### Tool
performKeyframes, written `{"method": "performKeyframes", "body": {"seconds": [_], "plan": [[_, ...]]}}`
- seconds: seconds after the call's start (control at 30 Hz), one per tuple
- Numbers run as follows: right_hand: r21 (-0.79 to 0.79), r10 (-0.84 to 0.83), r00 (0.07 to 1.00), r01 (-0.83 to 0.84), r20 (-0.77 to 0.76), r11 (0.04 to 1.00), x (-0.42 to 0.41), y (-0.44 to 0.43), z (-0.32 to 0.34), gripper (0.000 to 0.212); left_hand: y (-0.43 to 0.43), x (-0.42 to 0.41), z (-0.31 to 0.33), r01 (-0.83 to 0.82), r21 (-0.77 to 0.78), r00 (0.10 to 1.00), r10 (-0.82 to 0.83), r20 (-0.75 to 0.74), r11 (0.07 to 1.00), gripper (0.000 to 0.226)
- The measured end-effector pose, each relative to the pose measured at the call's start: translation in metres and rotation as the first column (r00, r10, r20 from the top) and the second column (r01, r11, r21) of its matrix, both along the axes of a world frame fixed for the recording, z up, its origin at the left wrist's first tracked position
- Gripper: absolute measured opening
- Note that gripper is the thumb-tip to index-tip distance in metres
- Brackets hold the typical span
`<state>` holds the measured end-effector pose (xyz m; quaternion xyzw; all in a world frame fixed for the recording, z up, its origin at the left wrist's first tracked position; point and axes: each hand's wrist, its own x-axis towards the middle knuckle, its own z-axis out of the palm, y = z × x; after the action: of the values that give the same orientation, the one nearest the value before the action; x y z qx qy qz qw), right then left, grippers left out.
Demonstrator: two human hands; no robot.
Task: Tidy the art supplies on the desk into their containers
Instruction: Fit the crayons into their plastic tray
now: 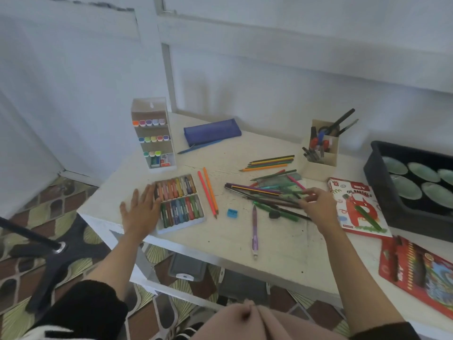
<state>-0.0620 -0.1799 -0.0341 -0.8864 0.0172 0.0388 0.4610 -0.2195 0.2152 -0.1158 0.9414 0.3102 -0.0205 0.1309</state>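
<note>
**Loose pencils under the right hand, pastels under the left**

The pile of coloured pencils [267, 192] lies at the middle of the white desk [282, 244]. Most of them run left to right, their long axes dipping a little toward the near right. Which ends are sharpened is too blurred to read.

The right hand [318, 207] sits at the pile's right end, fingers bent over the pencil ends and thumb stretched out beneath them. Blur hides whether it actually clamps any.

The left hand [139, 209] lies flat with its fingers straight and spread. Its fingertips touch the left edge of the open pastel tray [180, 203], whose two rows of sticks point away from the person.

Between tray and pile lie:
- two orange-pink pencils [208, 192], side by side, pointing toward the near edge
- a blue sharpener [232, 213]
- a purple mechanical pencil [254, 231], lengthwise toward the person

A second small bunch of pencils [269, 162] lies behind the pile.

To the right is a white box [355, 207] printed "OIL PASTELS" over a red creature. Nearer, a red pencil box [416, 273] has print too small to read.

At the back stand a marker rack [154, 136], a blue pencil case [212, 132] and a pen holder [321, 148].
</note>
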Motion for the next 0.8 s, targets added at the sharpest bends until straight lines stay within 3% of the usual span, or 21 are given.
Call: {"method": "performKeyframes", "body": {"seconds": [0.13, 0.3, 0.47, 0.63, 0.8], "plan": [[0.324, 0.064, 0.993, -0.028, -0.100, 0.946, -0.007, 0.034, 0.000, 0.021, -0.002, 0.000, 0.008, -0.006, -0.059, 0.999, 0.008, 0.035, 0.998, 0.052], [0.434, 0.170, 0.973, -0.086, -0.157, 0.897, -0.031, 0.099, 0.002, 0.021, 0.000, 0.001, 0.011, -0.003, -0.100, 0.998, 0.008, 0.055, 0.995, 0.050], [0.330, 0.368, 0.919, -0.307, -0.140, 0.893, -0.061, 0.176, -0.006, 0.018, -0.003, -0.001, 0.009, -0.007, -0.085, 0.998, 0.013, 0.067, 0.996, 0.050], [0.274, 0.540, 0.839, -0.505, -0.068, 0.819, -0.086, 0.242, -0.017, 0.020, 0.003, -0.002, 0.007, 0.021, -0.129, 0.997, -0.011, 0.077, 0.991, 0.049], [0.147, 0.585, 0.811, -0.577, -0.016, 0.804, -0.095, 0.278, -0.033, 0.024, 0.003, -0.004, 0.011, 0.035, -0.114, 0.997, -0.027, 0.068, 0.993, 0.049]]}}
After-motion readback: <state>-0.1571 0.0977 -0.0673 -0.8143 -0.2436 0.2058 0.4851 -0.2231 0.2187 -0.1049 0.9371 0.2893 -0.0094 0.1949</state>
